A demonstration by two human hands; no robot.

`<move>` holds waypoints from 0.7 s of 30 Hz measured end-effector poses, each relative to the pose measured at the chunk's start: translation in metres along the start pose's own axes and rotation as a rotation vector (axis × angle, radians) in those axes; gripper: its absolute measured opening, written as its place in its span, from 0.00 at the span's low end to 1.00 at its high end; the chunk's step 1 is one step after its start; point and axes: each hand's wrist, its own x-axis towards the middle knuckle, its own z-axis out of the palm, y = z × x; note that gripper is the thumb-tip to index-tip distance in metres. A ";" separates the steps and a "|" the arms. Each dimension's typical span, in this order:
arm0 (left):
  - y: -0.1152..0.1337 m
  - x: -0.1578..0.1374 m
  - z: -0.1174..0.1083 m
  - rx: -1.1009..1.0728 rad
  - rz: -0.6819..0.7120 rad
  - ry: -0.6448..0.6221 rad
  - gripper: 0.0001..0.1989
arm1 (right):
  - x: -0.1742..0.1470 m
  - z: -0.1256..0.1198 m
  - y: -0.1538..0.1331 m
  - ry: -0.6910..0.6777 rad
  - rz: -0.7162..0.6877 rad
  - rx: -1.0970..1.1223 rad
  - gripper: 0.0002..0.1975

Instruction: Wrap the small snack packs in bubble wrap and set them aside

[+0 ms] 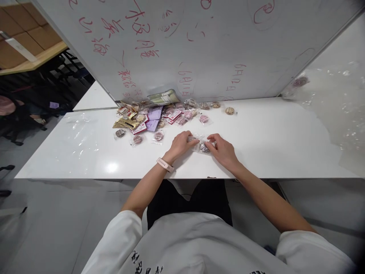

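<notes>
At the front middle of the white table (265,140), a dark round cookie in a clear wrapper (203,147) lies between my two hands. My left hand (181,144), with a pale band on its wrist, is closed on the left side of the clear plastic. My right hand (224,150) pinches the wrapped cookie at its right edge, thumb and fingers close together. Whether one wrapper or two lie between them, I cannot tell. Left of my hands lie a reddish wrapped cookie (158,136), another reddish one (137,139) and a dark wrapped one (120,133).
Behind my hands is a pile of gold packets (125,122), purple packets (153,118), red-and-white packets and several wrapped cookies. A light brown cookie (229,110) lies to its right. An upright whiteboard (205,49) borders the table's back. Clear plastic sheeting (339,110) covers the right end.
</notes>
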 end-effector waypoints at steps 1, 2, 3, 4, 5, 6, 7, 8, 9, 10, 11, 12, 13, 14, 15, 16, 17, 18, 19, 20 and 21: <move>0.000 0.005 0.002 0.023 -0.026 0.043 0.12 | 0.001 0.002 0.001 0.067 -0.049 -0.066 0.12; 0.000 0.009 0.004 0.043 -0.043 0.070 0.13 | 0.001 0.003 0.001 0.120 -0.122 -0.122 0.11; 0.000 0.012 0.006 0.055 -0.053 0.084 0.13 | 0.000 0.005 0.001 0.146 -0.211 -0.162 0.10; -0.001 0.014 0.007 0.059 -0.056 0.086 0.13 | -0.002 0.006 0.001 0.138 -0.309 -0.186 0.11; -0.002 0.015 0.008 0.055 -0.056 0.085 0.12 | -0.004 0.008 0.001 0.110 -0.400 -0.198 0.11; -0.002 0.015 0.009 0.044 -0.054 0.087 0.11 | -0.006 0.009 0.001 0.073 -0.473 -0.203 0.12; -0.003 0.014 0.010 0.029 -0.055 0.094 0.10 | -0.007 0.011 0.001 0.040 -0.521 -0.206 0.14; -0.004 0.013 0.010 0.009 -0.058 0.107 0.09 | -0.007 0.012 0.001 0.014 -0.543 -0.204 0.14; -0.005 0.013 0.010 -0.016 -0.063 0.126 0.08 | -0.006 0.012 0.001 -0.003 -0.539 -0.197 0.15; -0.006 0.012 0.011 -0.049 -0.068 0.147 0.07 | -0.003 0.012 0.002 -0.012 -0.518 -0.184 0.14; -0.008 0.012 0.011 -0.089 -0.072 0.167 0.07 | 0.002 0.012 0.003 -0.022 -0.491 -0.164 0.14; -0.009 0.011 0.011 -0.137 -0.073 0.184 0.08 | 0.008 0.010 0.005 -0.039 -0.462 -0.137 0.14; -0.011 0.012 0.011 -0.190 -0.069 0.198 0.08 | 0.014 0.009 0.006 -0.059 -0.428 -0.103 0.14; -0.012 0.012 0.011 -0.245 -0.058 0.211 0.10 | 0.021 0.007 0.008 -0.084 -0.384 -0.064 0.14; -0.014 0.013 0.010 -0.299 -0.043 0.226 0.11 | 0.028 0.004 0.010 -0.109 -0.326 -0.024 0.14; -0.016 0.013 0.010 -0.346 -0.026 0.243 0.12 | 0.035 0.002 0.011 -0.131 -0.256 0.014 0.15; -0.018 0.014 0.011 -0.382 -0.008 0.263 0.13 | 0.040 0.001 0.012 -0.145 -0.184 0.046 0.15; -0.020 0.015 0.011 -0.404 0.007 0.280 0.14 | 0.045 0.000 0.013 -0.146 -0.122 0.064 0.16; -0.021 0.016 0.011 -0.414 0.018 0.291 0.14 | 0.048 0.000 0.012 -0.125 -0.078 0.062 0.17; -0.022 0.017 0.012 -0.413 0.022 0.296 0.14 | 0.049 0.001 0.012 -0.085 -0.059 0.038 0.17; -0.023 0.017 0.013 -0.405 0.024 0.295 0.14 | 0.050 0.002 0.011 -0.030 -0.067 -0.007 0.16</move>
